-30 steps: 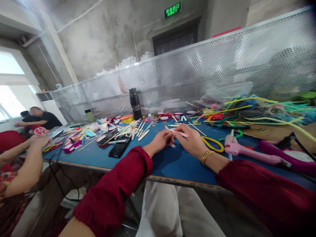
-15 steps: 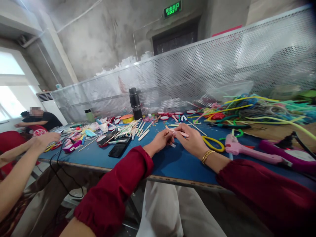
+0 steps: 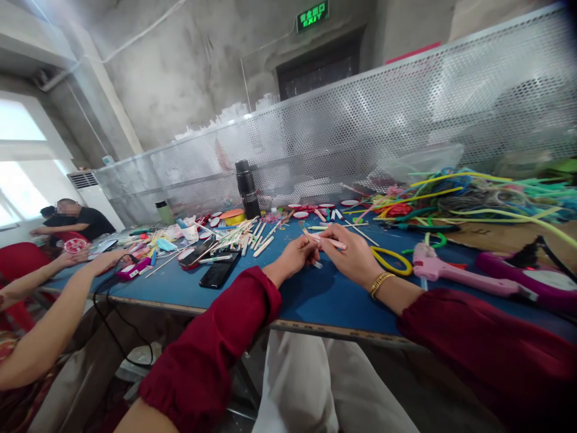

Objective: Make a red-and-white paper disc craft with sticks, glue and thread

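My left hand (image 3: 295,255) and my right hand (image 3: 352,255) meet over the blue table (image 3: 315,294), both in dark red sleeves. Their fingers pinch a thin pale pink stick (image 3: 331,242) that lies across between them. The right wrist wears a gold bracelet (image 3: 380,282). A yellow loop of tubing (image 3: 393,260) lies just right of my right hand. A pink glue gun (image 3: 455,273) rests further right.
A black phone (image 3: 219,272) and a heap of wooden sticks (image 3: 243,236) lie left of my hands. A black flask (image 3: 247,189) stands by the perforated metal screen (image 3: 406,120). Coloured tubing (image 3: 473,201) is piled at the right. Another person's arm (image 3: 58,313) reaches in at the left.
My hands stay together on the stick. The neighbour's hand at the left has moved right along the table edge toward the pink item.
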`<state>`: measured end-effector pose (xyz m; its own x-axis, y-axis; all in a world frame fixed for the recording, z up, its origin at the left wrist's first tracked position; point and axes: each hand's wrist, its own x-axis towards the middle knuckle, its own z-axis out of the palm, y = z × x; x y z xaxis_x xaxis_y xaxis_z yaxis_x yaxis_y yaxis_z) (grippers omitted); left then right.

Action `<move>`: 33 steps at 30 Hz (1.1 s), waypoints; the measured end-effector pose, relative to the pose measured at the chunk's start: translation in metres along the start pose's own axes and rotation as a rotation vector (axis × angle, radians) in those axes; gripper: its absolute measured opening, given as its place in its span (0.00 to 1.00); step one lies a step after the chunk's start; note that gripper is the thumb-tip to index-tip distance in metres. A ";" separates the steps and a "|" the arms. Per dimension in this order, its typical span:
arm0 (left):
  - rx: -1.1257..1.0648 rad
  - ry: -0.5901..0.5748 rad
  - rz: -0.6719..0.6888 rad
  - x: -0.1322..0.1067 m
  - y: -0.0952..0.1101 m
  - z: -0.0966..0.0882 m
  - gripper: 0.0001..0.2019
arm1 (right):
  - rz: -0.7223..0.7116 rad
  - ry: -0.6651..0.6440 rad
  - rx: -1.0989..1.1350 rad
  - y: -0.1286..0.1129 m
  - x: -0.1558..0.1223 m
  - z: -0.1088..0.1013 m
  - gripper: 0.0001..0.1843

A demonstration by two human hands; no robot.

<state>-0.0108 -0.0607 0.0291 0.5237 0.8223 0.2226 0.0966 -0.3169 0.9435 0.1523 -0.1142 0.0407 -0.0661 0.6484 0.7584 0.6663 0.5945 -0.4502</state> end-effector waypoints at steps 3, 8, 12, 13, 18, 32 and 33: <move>0.005 -0.004 0.009 0.001 -0.001 -0.001 0.20 | 0.013 0.017 -0.006 0.002 0.000 0.001 0.07; 0.003 -0.011 0.010 0.001 -0.001 -0.001 0.21 | -0.001 -0.015 0.011 0.001 0.000 0.001 0.07; -0.009 -0.014 0.009 0.001 -0.001 -0.001 0.21 | 0.019 -0.004 -0.001 0.002 0.000 0.001 0.07; -0.010 -0.015 0.011 0.001 -0.001 -0.001 0.21 | 0.022 0.003 -0.003 0.002 0.000 0.001 0.07; -0.010 -0.029 0.017 0.000 0.000 -0.001 0.20 | 0.004 -0.015 -0.013 0.004 0.001 0.003 0.06; -0.026 -0.020 -0.014 -0.001 0.004 0.000 0.18 | 0.005 -0.007 -0.006 0.005 0.000 0.003 0.06; -0.027 -0.019 -0.009 -0.001 0.003 0.000 0.18 | 0.001 -0.011 -0.005 0.006 0.000 0.003 0.06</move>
<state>-0.0108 -0.0629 0.0318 0.5386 0.8160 0.2099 0.0789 -0.2969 0.9516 0.1539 -0.1094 0.0364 -0.0735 0.6539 0.7530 0.6700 0.5916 -0.4484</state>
